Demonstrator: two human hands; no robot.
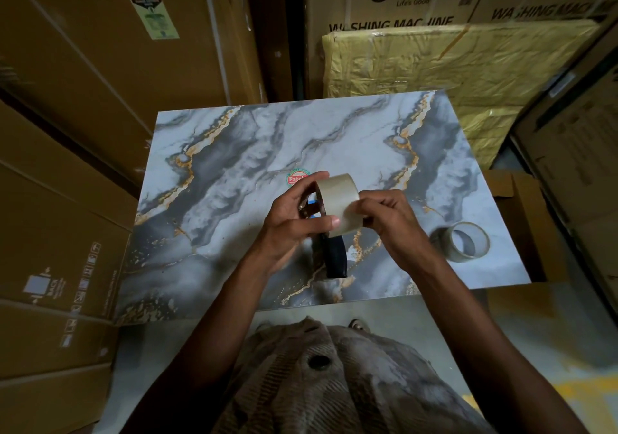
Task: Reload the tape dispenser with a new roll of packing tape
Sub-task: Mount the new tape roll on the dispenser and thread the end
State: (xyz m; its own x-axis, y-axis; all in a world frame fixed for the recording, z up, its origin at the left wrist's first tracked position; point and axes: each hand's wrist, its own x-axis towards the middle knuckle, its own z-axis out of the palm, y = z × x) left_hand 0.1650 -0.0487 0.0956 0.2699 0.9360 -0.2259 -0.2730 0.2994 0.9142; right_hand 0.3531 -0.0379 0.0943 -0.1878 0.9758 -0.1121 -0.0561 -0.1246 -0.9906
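Above the middle of the marble-patterned table [234,173] I hold a tape dispenser with a dark handle [334,259] that hangs down toward me. A full roll of beige packing tape [337,199] sits on the dispenser's head. My left hand [294,219] grips the roll and the dispenser head, thumb on the roll's near edge and fingers over the top. My right hand [384,213] pinches the right side of the roll's tape surface with curled fingers. The dispenser's head is mostly hidden by the roll and my fingers.
A nearly used-up tape roll [466,241] lies flat on the table to the right. A round red sticker [296,178] is stuck on the table behind my hands. Tall cardboard boxes [100,66] wall in the left, back and right; a plastic-wrapped package [451,62] leans behind.
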